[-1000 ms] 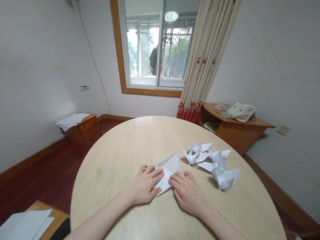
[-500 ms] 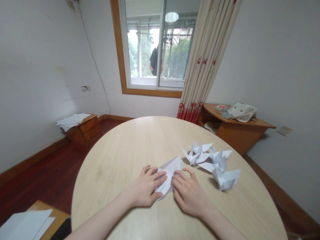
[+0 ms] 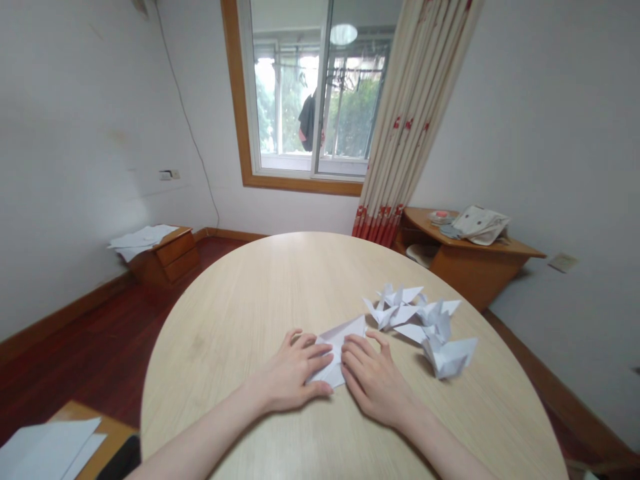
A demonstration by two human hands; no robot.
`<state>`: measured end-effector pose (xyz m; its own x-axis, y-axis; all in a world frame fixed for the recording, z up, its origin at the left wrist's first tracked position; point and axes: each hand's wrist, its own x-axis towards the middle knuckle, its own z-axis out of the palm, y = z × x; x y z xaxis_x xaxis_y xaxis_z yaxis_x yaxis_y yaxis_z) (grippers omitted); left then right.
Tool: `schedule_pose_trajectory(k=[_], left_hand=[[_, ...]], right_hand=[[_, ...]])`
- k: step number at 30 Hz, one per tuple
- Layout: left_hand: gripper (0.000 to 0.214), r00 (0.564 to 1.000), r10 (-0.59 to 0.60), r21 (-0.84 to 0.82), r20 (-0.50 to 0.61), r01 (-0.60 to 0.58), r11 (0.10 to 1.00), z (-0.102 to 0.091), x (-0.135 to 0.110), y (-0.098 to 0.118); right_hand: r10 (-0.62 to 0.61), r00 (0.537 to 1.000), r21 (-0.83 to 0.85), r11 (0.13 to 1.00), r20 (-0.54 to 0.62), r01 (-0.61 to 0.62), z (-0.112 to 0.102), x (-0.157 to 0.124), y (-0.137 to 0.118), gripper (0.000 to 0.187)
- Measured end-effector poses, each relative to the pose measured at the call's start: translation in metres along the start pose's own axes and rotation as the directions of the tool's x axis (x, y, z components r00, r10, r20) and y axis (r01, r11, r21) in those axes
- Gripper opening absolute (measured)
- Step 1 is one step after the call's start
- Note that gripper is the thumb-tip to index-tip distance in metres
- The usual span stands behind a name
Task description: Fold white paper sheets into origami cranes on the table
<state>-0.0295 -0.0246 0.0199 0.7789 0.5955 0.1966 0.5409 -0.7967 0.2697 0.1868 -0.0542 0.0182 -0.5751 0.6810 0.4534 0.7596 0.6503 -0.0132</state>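
Observation:
A partly folded sheet of white paper (image 3: 336, 333) lies on the round table (image 3: 240, 287) between my hands. My left hand (image 3: 297, 373) rests flat on its left side with fingers spread and the thumb along the near edge. On the right side, the bunched fingers of my right hand (image 3: 373, 377) press on the paper, the little finger raised. Both hands cover parts of the sheet, so some folds are hidden. To the right sit several folded white paper cranes (image 3: 397, 310), close together, with one crane (image 3: 450, 357) nearest to my right hand.
White sheets (image 3: 55, 443) lie on a wooden surface at the lower left, beside a dark object (image 3: 120, 460). A low drawer cabinet (image 3: 173, 257) with papers stands at the left wall. A corner desk (image 3: 480, 267) holds a cloth bag (image 3: 483, 223). A curtain (image 3: 395, 153) hangs by the window.
The near flap of the paper has folded upward, so its lower tip no longer reaches as far toward me. My right fingers have moved slightly up and left over the sheet.

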Motion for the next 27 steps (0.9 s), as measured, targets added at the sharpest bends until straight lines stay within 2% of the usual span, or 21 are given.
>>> schedule_pose_trajectory(k=[11,22,27], left_hand=[[0.047,1.000,0.016,0.046,0.004,-0.016,0.999,0.005,0.001,-0.005],[0.051,1.000,0.025,0.013,0.000,-0.025,1.000,0.006,0.000,-0.006],[0.050,1.000,0.021,0.005,-0.011,-0.021,1.000,0.005,0.001,-0.005]], right_hand=[[-0.006,0.999,-0.039,0.999,0.033,0.008,0.005,0.000,0.002,0.008],[0.009,1.000,-0.046,0.999,0.023,-0.008,0.010,-0.001,0.006,0.011],[0.042,0.999,-0.039,0.998,-0.018,-0.043,0.011,0.000,0.006,0.013]])
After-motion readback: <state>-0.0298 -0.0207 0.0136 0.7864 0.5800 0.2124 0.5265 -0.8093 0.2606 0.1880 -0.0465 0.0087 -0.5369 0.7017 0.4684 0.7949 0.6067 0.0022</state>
